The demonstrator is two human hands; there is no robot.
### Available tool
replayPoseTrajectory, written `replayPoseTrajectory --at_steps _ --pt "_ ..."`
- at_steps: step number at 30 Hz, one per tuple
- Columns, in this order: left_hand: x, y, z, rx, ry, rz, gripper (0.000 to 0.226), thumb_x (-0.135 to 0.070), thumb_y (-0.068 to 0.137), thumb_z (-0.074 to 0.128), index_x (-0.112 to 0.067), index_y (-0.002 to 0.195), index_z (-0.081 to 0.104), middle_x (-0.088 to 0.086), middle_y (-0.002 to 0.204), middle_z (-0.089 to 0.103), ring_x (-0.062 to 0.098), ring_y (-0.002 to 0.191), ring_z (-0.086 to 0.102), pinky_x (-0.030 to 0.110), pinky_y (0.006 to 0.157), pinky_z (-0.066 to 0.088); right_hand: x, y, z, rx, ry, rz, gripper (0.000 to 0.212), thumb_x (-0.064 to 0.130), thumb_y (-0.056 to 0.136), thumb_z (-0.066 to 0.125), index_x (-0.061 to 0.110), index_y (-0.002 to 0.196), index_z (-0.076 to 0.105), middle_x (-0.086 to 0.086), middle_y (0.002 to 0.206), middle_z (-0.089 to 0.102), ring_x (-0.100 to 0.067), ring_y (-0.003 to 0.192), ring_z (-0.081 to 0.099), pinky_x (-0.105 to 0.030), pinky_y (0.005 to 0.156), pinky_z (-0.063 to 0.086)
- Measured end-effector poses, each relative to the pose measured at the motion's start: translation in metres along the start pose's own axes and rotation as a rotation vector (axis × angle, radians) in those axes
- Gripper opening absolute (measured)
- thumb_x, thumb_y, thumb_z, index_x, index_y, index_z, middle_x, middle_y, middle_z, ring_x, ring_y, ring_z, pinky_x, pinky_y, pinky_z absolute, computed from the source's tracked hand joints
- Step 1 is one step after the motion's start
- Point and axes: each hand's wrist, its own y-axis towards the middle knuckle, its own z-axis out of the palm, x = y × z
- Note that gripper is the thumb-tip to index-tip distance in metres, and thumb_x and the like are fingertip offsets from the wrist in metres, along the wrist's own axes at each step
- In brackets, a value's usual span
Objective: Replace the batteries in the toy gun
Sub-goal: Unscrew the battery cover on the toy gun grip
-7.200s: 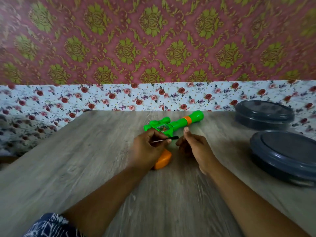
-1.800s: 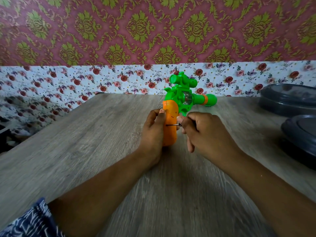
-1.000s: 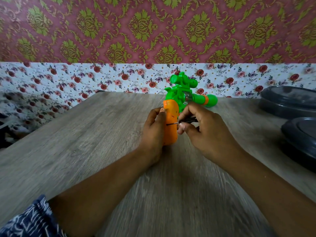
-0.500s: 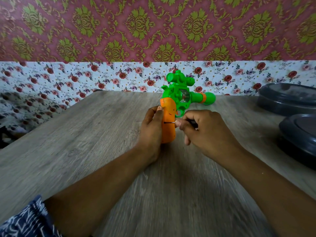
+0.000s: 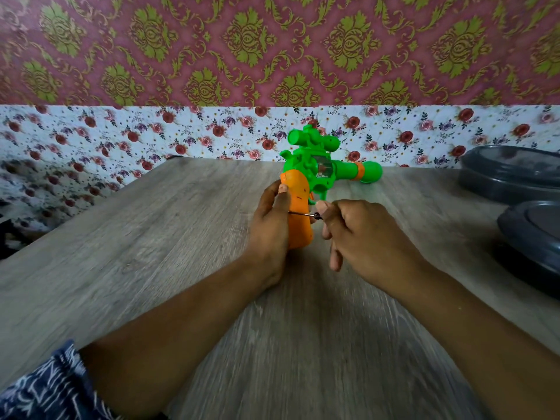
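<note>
A green toy gun [image 5: 318, 168] with an orange grip [image 5: 298, 207] stands upright on the wooden table [image 5: 151, 237], its barrel pointing right. My left hand [image 5: 269, 225] is wrapped around the left side of the orange grip. My right hand [image 5: 360, 234] pinches a small screwdriver [image 5: 303, 214] with a thin metal shaft. The shaft lies level, and its tip touches the right face of the grip about halfway up. Most of the screwdriver's dark handle is hidden in my fingers. No batteries are in sight.
Two dark grey round lidded containers sit at the right: one at the back [image 5: 512, 174], one nearer [image 5: 533, 244]. A floral-papered wall [image 5: 212, 131] runs along the table's far edge and left side.
The gun went from lying flat to standing upright in my left hand. Over the last second my right hand has twisted the screwdriver against the grip. The gun has shifted slightly.
</note>
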Motion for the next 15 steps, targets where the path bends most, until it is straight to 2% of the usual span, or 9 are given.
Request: replayPoseTrajectory --at_steps 2,4,7,9,13,15 --pt "0.0006 0.0003 -0.0002 0.005 -0.032 -0.020 0.040 -0.036 0.100 0.032 -0.021 0.135 0.045 0.010 0.113 0.066 0.023 0.091 0.066 0.049 0.095 0.049 0.0012 0.0000 0.0010 -0.020 0.025 -0.002 0.042 0.039 0.095 0.037 0.010 0.074 0.059 -0.004 0.051 0.065 -0.011 0.048 0.056 -0.032 0.066 0.049" --pt "0.0018 0.0023 -0.0017 0.015 -0.055 -0.049 0.043 -0.039 0.100 0.029 -0.024 0.139 0.042 0.011 0.122 0.063 0.026 0.099 0.065 0.053 0.098 0.046 0.0016 0.0009 0.0006 -0.061 0.044 -0.018 0.034 0.035 0.094 0.045 0.010 0.075 0.059 -0.004 0.056 0.066 -0.013 0.051 0.058 -0.036 0.066 0.051" --pt "0.0035 0.0055 -0.0038 0.024 -0.044 -0.072 0.044 -0.038 0.100 0.025 -0.028 0.141 0.039 0.008 0.131 0.058 0.028 0.111 0.061 0.055 0.100 0.043 -0.0010 0.0020 -0.0017 -0.110 0.091 -0.038 0.016 0.028 0.088 0.058 0.015 0.078 0.059 -0.004 0.071 0.068 -0.020 0.065 0.062 -0.042 0.067 0.052" --pt "0.0048 0.0067 -0.0043 0.022 -0.047 -0.078 0.044 -0.039 0.100 0.025 -0.028 0.140 0.040 0.009 0.130 0.058 0.029 0.112 0.059 0.056 0.101 0.042 -0.0014 0.0023 -0.0025 -0.139 0.129 -0.051 0.007 0.022 0.083 0.064 0.020 0.078 0.060 -0.001 0.073 0.069 -0.019 0.073 0.064 -0.042 0.071 0.052" --pt "0.0063 0.0069 -0.0042 0.025 -0.047 -0.067 0.045 -0.043 0.099 0.029 -0.028 0.139 0.042 0.008 0.126 0.061 0.028 0.108 0.063 0.053 0.097 0.046 0.0016 0.0021 -0.0016 -0.089 0.157 -0.072 0.006 0.016 0.086 0.060 0.020 0.089 0.059 0.001 0.080 0.070 -0.013 0.077 0.065 -0.036 0.073 0.052" --pt "0.0064 0.0075 -0.0042 0.015 -0.043 -0.059 0.043 -0.039 0.101 0.027 -0.025 0.136 0.046 0.009 0.124 0.062 0.028 0.110 0.062 0.052 0.098 0.047 0.0025 0.0016 0.0005 -0.032 0.131 -0.081 0.010 0.026 0.091 0.052 0.019 0.096 0.055 -0.002 0.084 0.069 -0.014 0.074 0.062 -0.036 0.070 0.051"
